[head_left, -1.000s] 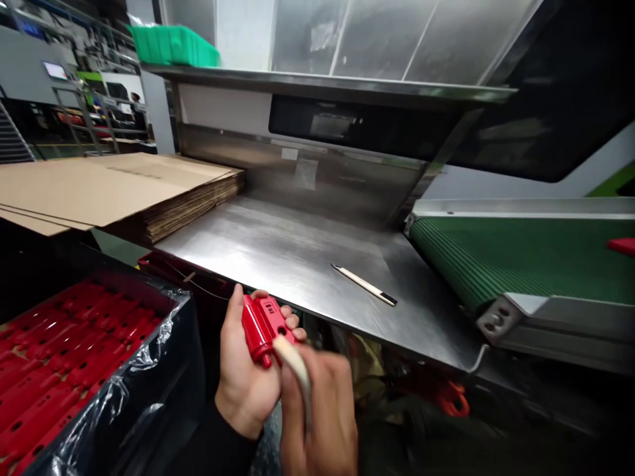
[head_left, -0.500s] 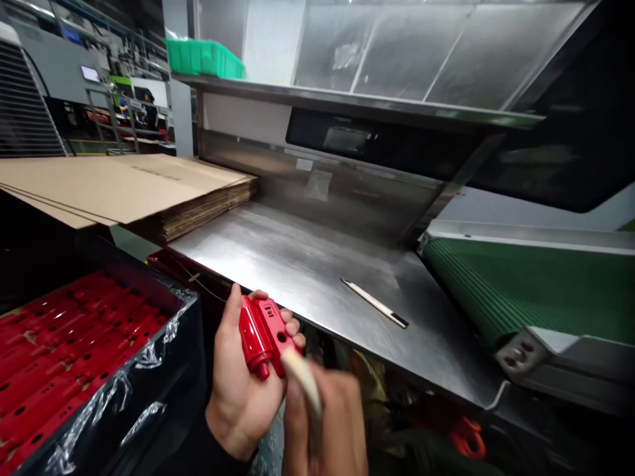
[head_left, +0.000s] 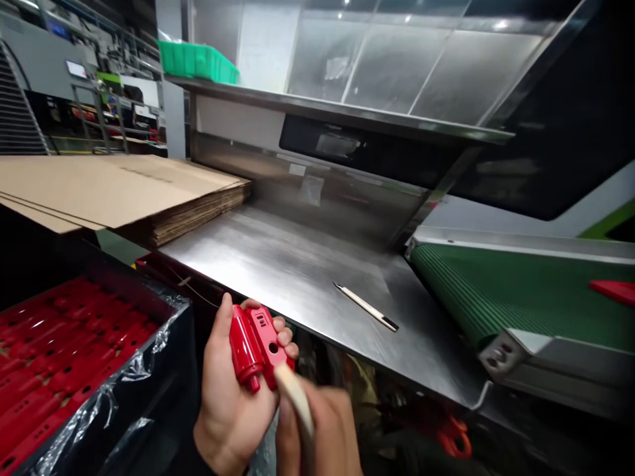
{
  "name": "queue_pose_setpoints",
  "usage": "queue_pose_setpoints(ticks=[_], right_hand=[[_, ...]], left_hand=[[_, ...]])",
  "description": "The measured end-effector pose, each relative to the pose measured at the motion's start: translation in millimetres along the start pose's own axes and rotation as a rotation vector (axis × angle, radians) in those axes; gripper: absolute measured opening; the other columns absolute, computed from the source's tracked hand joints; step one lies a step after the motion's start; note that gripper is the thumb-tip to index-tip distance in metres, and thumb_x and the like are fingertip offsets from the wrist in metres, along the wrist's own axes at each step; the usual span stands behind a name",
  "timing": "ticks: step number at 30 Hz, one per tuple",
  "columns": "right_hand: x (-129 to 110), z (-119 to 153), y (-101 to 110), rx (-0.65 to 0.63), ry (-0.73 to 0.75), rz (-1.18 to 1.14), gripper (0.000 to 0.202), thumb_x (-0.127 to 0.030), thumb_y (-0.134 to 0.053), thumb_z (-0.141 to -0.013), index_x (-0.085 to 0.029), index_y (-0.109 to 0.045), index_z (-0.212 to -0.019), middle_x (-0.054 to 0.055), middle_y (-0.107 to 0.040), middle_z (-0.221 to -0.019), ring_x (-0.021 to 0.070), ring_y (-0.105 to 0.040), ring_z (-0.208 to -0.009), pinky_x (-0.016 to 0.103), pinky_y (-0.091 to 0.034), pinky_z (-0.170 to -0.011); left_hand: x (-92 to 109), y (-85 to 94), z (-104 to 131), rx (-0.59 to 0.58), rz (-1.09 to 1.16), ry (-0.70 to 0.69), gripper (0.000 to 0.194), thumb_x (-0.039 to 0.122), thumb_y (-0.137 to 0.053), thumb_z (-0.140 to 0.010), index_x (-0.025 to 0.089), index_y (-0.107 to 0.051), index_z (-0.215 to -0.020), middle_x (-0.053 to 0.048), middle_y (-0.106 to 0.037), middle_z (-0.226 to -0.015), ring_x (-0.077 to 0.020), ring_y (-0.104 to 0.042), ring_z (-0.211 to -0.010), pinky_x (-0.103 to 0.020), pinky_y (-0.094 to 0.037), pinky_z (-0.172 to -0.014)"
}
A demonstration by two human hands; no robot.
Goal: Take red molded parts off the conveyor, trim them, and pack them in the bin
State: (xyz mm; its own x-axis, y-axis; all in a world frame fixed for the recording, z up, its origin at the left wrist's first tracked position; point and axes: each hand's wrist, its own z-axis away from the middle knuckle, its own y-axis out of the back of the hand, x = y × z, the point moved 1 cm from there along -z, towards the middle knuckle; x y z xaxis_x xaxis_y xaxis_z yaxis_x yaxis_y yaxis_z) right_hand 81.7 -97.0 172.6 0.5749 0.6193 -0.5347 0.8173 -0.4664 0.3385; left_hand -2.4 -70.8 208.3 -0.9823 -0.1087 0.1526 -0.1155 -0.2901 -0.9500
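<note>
My left hand [head_left: 241, 396] is closed around two glossy red plastic parts, a rounded one [head_left: 245, 347] and a flatter one [head_left: 270, 344] with a round hole and small slots. Whether the two are joined I cannot tell. My right hand [head_left: 322, 430], smeared by motion, grips a pale, curved, stick-like tool [head_left: 295, 393]. Its tip is at the lower end of the flatter red part. Beyond my hands, a slim white pen-like tool [head_left: 367, 306] with dark ends lies on the metal table [head_left: 278, 264].
At left, a plastic-lined box [head_left: 163, 370] holds rows of red parts [head_left: 59, 357]. Stacked cardboard sheets [head_left: 114, 192] overhang the table. A green conveyor [head_left: 526, 284] at right carries a red piece [head_left: 612, 291]. Above runs a shelf [head_left: 347, 114] with a green bin [head_left: 198, 61]. Orange-handled scissors [head_left: 454, 436] show below.
A red piece has come into sight on the conveyor at the right. The view has shifted slightly. Both hands keep their grips, and the pale tool stays at the red part.
</note>
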Motion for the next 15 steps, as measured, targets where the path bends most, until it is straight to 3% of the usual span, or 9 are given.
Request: queue_pose_setpoints(ticks=[2, 5, 9, 13, 15], right_hand=[[2.0, -2.2, 1.8, -0.009, 0.003, 0.036, 0.016, -0.016, -0.058, -0.089, -0.014, -0.062, -0.105, 0.004, -0.057, -0.085, 0.0094, -0.056, -0.071, 0.021, -0.044, -0.062], [2.3, -8.1, 3.6, -0.072, 0.162, -0.018, 0.025, -0.016, -0.056, -0.091, -0.013, -0.060, -0.115, 0.007, -0.058, -0.095, 0.0126, -0.058, -0.084, 0.024, -0.047, -0.073], [-2.1, -12.2, 4.1, -0.065, 0.021, 0.063, 0.018, -0.015, -0.059, -0.089, -0.015, -0.062, -0.107, 0.004, -0.057, -0.088, 0.0091, -0.057, -0.073, 0.021, -0.045, -0.065], [-3.2, -5.7, 0.4, -0.079, 0.171, 0.010, 0.023, -0.017, -0.059, -0.089, -0.013, -0.060, -0.112, 0.008, -0.059, -0.094, 0.0137, -0.058, -0.084, 0.025, -0.047, -0.073], [9.2, 13.0, 1.7, -0.144, 0.094, 0.004, 0.023, -0.020, -0.055, -0.092, -0.017, -0.059, -0.114, 0.006, -0.058, -0.095, 0.0133, -0.059, -0.080, 0.025, -0.048, -0.071]], left_hand=[[-1.5, 0.1, -1.2, -0.029, 0.015, 0.026, 0.033, 0.049, -0.052, -0.091, 0.016, -0.059, -0.087, -0.007, -0.054, -0.077, -0.0172, -0.055, -0.065, -0.029, -0.052, -0.058], [-1.9, 2.2, -3.1, 0.031, 0.029, -0.024, 0.032, 0.044, -0.050, -0.093, 0.014, -0.059, -0.088, -0.008, -0.055, -0.080, -0.0163, -0.056, -0.068, -0.028, -0.052, -0.060], [-2.3, 6.2, -4.0, -0.025, 0.015, 0.084, 0.036, 0.051, -0.050, -0.091, 0.016, -0.058, -0.087, -0.007, -0.052, -0.077, -0.0175, -0.053, -0.067, -0.030, -0.052, -0.060], [1.5, 11.3, -3.8, 0.063, 0.032, 0.077, 0.034, 0.050, -0.054, -0.089, 0.016, -0.058, -0.089, -0.009, -0.054, -0.086, -0.0190, -0.054, -0.076, -0.034, -0.054, -0.070], [6.5, 10.0, -5.4, 0.002, 0.061, 0.077, 0.034, 0.049, -0.052, -0.090, 0.015, -0.058, -0.087, -0.009, -0.051, -0.086, -0.0189, -0.052, -0.075, -0.033, -0.052, -0.068]])
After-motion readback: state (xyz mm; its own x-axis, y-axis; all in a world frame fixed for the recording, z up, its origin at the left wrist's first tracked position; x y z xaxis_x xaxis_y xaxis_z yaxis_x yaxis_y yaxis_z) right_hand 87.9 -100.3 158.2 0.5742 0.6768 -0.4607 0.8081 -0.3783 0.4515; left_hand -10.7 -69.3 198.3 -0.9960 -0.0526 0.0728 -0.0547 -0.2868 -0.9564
